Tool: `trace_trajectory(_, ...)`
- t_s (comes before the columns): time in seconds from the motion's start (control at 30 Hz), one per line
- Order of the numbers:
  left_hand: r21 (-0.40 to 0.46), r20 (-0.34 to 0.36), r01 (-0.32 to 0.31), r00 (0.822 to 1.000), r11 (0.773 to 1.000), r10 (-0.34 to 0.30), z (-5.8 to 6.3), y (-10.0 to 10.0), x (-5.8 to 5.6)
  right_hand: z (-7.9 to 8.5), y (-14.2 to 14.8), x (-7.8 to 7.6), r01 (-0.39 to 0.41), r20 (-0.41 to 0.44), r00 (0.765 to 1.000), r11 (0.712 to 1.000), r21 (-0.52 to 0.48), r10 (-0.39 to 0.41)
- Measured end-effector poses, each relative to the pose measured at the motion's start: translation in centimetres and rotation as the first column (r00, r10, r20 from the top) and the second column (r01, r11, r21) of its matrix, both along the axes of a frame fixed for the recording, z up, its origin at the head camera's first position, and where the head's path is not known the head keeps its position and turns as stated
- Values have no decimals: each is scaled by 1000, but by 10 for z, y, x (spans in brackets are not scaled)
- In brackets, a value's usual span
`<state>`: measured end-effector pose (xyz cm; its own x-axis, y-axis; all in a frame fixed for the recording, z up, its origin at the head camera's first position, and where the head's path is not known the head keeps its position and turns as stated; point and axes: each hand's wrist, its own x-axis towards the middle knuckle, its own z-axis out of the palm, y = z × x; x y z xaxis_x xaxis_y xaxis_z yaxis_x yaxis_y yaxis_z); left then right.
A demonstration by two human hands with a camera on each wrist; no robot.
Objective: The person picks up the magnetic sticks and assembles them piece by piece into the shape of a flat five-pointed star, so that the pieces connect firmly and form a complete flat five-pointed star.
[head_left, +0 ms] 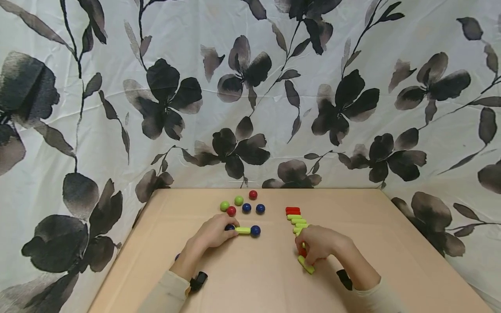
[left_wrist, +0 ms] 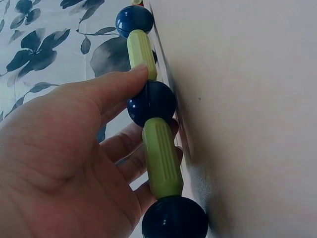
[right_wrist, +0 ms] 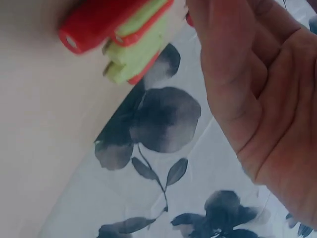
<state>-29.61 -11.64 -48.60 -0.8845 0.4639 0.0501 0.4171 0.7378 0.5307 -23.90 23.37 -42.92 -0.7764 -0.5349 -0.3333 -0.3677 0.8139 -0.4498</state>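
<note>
Navy and lime, probably hard plastic: the ball-and-rod chain (left_wrist: 166, 158) is held in the left hand (head_left: 213, 232), thumb laid where the upper lime rod (left_wrist: 140, 47) meets the middle navy ball (left_wrist: 156, 105), a few fingers curled behind. With 12 o'clock taken as the far edge of the tan table (head_left: 250, 282), the chain's end is pointed toward 3 from that hand; whether the tabletop is touched can't be made out.

Handling-wise, light and not very fragile would be guessed. Each rod should be stiff, but the joints are likely the weak bit, so a pop-off could be caused by a sideways tug. Those glossy balls look slippery tbh; better grip should be had on the ridged rods, right by a joint, so both parts are steadied.

The right hand (head_left: 322, 244) is held over the rod row (head_left: 299, 221), which is strung out toward 11. Its fingers are bunched near a red rod (head_left: 302, 251), but whether anything's pinched can't be told.
</note>
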Motion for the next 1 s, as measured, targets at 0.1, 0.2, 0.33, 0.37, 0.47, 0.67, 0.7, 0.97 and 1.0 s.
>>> trace_trajectory(0.1, 0, -5, 3, 1000, 1000, -3, 0, -1, -1, -4, -7, 5, 27, -34, 999, 998, 56, -25)
trace_trajectory(0.2, -1, -7, 5, 1000, 1000, -5, 0, -1, -1, -8, -16, 10, 37, -80, 996, 993, 113, -28)
trace_trajectory(0.33, -1, -5, 4, 1000, 1000, -4, 0, -1, -1, -14, -29, 11, 16, -146, 989, 983, 185, 12)
trace_trajectory(0.37, -1, -6, 6, 1000, 1000, -6, 0, -1, -1, -16, -32, 10, 7, -156, 987, 981, 196, 24)
trace_trajectory(0.47, 1, -8, 10, 1000, 1000, -10, -1, -1, -1, -21, -39, 3, -46, -222, 971, 983, 180, 86)
trace_trajectory(0.67, 12, 0, 6, 1000, 1000, -6, -2, -1, 1, -22, -62, -19, -81, -426, 902, 997, 7, 77)
trace_trajectory(0.7, 17, -1, 8, 1000, 1000, -8, -2, -1, 1, -22, -66, -22, -67, -435, 899, 998, -15, 54)
trace_trajectory(0.97, 23, -22, 14, 1000, 1000, -14, -2, -2, 1, -31, -89, -42, 16, -400, 916, 1000, 7, -12)
trace_trajectory(1.0, 24, -18, 12, 1000, 1000, -11, -2, -2, 1, -32, -91, -43, 21, -395, 918, 1000, 17, -13)
